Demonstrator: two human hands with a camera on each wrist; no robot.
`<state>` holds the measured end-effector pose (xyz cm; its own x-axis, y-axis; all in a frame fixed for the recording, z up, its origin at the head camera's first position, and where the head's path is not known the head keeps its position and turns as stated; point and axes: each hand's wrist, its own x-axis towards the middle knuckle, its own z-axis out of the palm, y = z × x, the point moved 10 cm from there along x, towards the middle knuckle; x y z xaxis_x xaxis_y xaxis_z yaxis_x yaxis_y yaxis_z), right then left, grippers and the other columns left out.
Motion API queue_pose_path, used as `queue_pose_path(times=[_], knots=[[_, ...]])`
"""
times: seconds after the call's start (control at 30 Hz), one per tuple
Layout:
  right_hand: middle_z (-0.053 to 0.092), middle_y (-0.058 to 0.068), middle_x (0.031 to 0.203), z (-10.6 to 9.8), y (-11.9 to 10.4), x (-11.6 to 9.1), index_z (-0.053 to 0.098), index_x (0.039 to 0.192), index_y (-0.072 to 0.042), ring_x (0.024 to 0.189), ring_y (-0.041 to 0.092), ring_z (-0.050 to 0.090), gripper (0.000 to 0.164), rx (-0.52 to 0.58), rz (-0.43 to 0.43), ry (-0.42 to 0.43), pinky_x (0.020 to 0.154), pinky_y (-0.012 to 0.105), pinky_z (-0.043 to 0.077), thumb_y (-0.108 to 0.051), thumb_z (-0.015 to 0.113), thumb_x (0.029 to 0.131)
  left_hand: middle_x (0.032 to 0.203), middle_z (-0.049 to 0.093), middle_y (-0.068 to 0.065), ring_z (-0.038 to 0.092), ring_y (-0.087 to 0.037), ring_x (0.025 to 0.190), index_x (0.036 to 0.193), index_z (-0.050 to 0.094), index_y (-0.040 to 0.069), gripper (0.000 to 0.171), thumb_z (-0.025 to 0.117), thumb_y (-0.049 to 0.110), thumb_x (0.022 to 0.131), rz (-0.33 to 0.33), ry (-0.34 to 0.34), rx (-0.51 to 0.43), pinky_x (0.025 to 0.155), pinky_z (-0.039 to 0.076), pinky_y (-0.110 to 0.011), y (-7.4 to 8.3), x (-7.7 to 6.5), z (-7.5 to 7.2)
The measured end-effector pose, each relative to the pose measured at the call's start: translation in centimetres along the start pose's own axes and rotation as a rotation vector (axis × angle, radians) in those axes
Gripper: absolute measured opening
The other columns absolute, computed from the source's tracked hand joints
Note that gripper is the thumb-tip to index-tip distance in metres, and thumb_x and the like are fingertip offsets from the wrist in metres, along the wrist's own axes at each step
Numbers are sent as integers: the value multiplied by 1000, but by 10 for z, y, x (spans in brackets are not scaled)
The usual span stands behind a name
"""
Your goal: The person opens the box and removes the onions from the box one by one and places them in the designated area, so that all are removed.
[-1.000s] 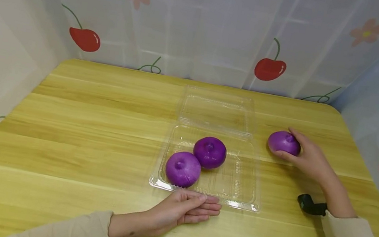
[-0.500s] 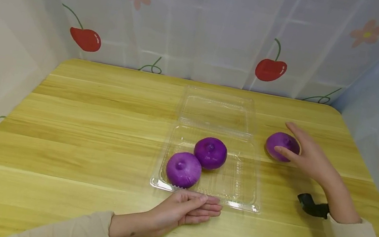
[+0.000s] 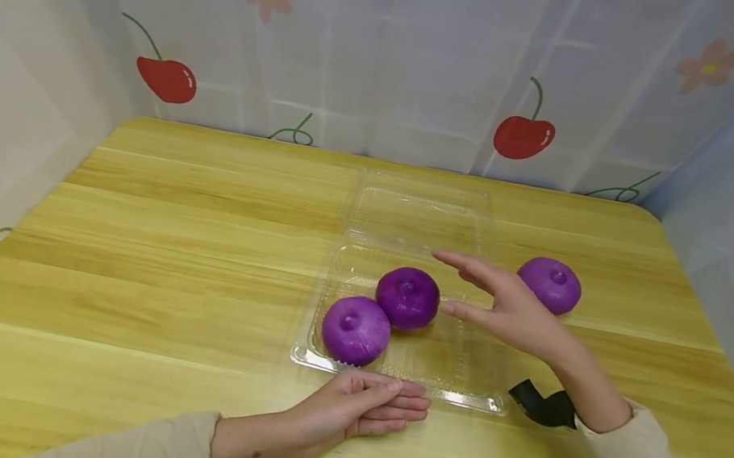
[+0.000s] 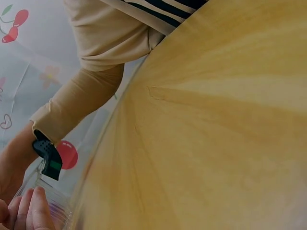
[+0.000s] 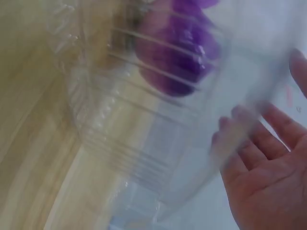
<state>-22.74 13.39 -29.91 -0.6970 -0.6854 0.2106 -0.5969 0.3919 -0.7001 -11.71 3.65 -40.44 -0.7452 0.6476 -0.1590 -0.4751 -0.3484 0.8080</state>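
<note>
A clear plastic clamshell box [image 3: 469, 400] lies unfolded on the wooden table, its lid [image 3: 420, 222] flat toward the back. Inside its base a dark purple onion [image 3: 407, 298] touches a lighter purple onion [image 3: 355, 331]. My left hand [image 3: 355, 414] lies at the box's front rim, fingers straight and holding nothing. Over the right part of the box hovers my right hand [image 3: 511, 308], thumb and fingers spread beside the dark onion, with nothing in its grasp. A third purple onion [image 3: 551, 286] sits on the table right of the box, partly behind the right hand.
The wooden table [image 3: 147, 264] reaches back to a curtain [image 3: 382, 60] printed with cherries and flowers. More curtain hangs along the left and right sides. A black wrist camera [image 3: 542, 405] juts out beneath the right wrist.
My right hand has let go of the third onion, leaving it on the table, and has moved left over the box. The left hand stays in place.
</note>
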Motion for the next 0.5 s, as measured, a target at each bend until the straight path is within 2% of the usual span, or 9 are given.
queue_pose_path(times=[0.13,0.27,0.5], knots=[[41,5,142,19,1,8,41,141,-9,130,23,34,65,-32,-7,-82,105,45,32,-23,71,85,124,54,-24,52,-30,115,128,47,-13,38,44,14,101,0,-5,0,97,43,-34,0,0,0],[42,8,142,27,2,13,42,140,-9,130,27,34,66,-67,-19,-105,105,50,31,-29,72,84,125,54,-24,52,-31,115,128,46,-14,38,43,13,101,-4,-7,-5,96,43,-33,-1,1,0],[44,10,139,38,11,16,43,139,-7,129,29,37,66,-56,-7,-132,104,48,33,-29,73,83,124,54,-24,52,-30,115,128,46,-13,38,45,12,100,-14,-7,-7,96,43,-33,-2,2,-1]])
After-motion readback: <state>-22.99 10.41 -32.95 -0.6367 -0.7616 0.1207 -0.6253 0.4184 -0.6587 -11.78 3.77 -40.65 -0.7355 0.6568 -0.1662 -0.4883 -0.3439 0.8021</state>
